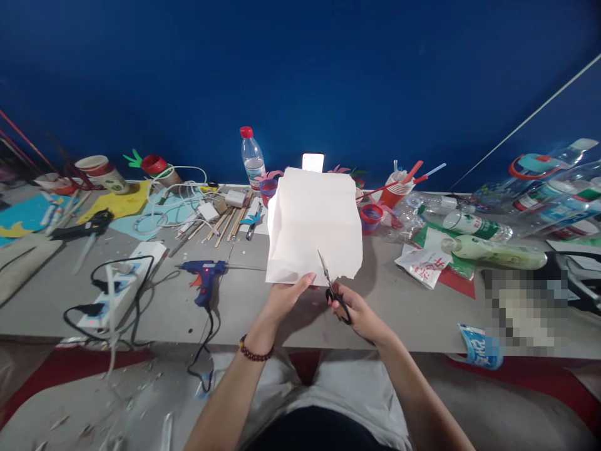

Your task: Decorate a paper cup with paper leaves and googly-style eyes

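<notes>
My left hand [287, 297] grips the lower edge of a large white paper sheet [314, 219], thumb on top. The sheet is held up over the table, with an uneven right edge and a curled left side. In my right hand [353, 308] are black-handled scissors [339, 303], their blades pointing up and left against the lower part of the paper. The blades look nearly closed. Fingers beneath the sheet are hidden.
On the grey table [263, 313], a blue glue gun [205, 275] and a white power strip [123, 285] lie left. A red-capped bottle [252, 160] stands behind. Cups with straws [397, 188] and plastic bottles [498, 250] are right. A phone [313, 162] glows behind the paper.
</notes>
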Demonstrator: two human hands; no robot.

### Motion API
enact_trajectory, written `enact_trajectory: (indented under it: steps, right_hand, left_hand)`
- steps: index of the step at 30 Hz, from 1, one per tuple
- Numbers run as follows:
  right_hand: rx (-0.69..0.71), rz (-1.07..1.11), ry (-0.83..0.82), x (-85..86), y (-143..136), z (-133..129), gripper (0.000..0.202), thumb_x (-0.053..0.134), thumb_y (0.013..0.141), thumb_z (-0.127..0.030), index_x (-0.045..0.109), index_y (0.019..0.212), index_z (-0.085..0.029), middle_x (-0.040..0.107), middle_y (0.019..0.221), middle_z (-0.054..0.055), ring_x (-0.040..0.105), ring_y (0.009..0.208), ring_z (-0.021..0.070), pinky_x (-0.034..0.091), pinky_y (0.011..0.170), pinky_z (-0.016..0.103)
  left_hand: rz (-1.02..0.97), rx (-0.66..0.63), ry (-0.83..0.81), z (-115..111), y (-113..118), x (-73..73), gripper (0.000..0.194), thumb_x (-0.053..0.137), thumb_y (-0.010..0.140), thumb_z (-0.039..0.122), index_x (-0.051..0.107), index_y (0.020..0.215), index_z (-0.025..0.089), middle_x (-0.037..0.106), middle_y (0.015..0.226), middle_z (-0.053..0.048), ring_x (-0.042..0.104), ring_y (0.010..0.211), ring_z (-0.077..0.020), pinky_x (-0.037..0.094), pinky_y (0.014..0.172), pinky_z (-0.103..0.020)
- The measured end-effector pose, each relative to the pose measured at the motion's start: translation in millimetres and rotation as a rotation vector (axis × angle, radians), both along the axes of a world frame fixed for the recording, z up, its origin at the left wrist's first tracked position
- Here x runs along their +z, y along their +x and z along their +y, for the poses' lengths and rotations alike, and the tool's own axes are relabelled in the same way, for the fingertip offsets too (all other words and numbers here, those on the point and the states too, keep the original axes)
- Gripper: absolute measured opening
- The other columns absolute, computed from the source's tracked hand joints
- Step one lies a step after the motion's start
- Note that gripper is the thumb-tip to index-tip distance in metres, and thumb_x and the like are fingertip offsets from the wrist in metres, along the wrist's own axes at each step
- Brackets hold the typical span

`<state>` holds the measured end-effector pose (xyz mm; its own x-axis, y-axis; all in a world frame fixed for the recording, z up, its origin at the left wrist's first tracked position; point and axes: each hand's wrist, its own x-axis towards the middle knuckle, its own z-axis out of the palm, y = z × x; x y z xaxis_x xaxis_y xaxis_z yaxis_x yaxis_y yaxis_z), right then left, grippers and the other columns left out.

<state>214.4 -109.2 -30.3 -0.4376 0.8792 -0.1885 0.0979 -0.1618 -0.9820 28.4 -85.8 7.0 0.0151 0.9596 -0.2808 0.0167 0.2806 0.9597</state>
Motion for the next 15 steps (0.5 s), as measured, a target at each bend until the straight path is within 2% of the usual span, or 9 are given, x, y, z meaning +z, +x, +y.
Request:
enact_trajectory:
  steps: [6, 11, 15]
  right_hand:
    - [-0.033, 0.033, 0.003, -2.0, -0.8, -0.3, 0.045, 0.056, 0.082, -0.063, 0.045, 0.085, -0.019, 0.034, 0.069, -0.005, 0.028, 0.060, 0.0091, 0.024, 0.053, 0.023]
    - [-0.051, 0.028, -0.032, -0.5, 1.4, 1.3, 0.048, 0.060, 0.079, -0.064, 0.045, 0.083, -0.019, 0.033, 0.067, -0.005, 0.028, 0.059, 0.0090, 0.022, 0.052, 0.023]
    - [-0.046, 0.027, -0.042, 4.0, 3.2, 1.9, 0.050, 0.061, 0.076, -0.066, 0.044, 0.079, -0.019, 0.034, 0.067, -0.005, 0.029, 0.059, 0.0092, 0.023, 0.052, 0.024]
  left_hand:
    - [0.036, -0.100, 0.038, 0.9, 3.7, -4.7, 0.042, 0.056, 0.082, 0.048, 0.068, 0.058, 0.016, 0.072, 0.067, -0.007, 0.068, 0.071, -0.0193, 0.053, 0.076, -0.029]
    - [0.052, -0.175, 0.063, 1.4, -0.5, -5.4, 0.043, 0.053, 0.085, 0.049, 0.073, 0.064, 0.018, 0.075, 0.075, -0.005, 0.069, 0.081, -0.0191, 0.050, 0.087, -0.028]
    - [0.123, -0.225, 0.084, 2.6, -6.0, -0.9, 0.044, 0.051, 0.086, 0.049, 0.073, 0.061, 0.019, 0.075, 0.075, -0.004, 0.068, 0.085, -0.0194, 0.048, 0.090, -0.027]
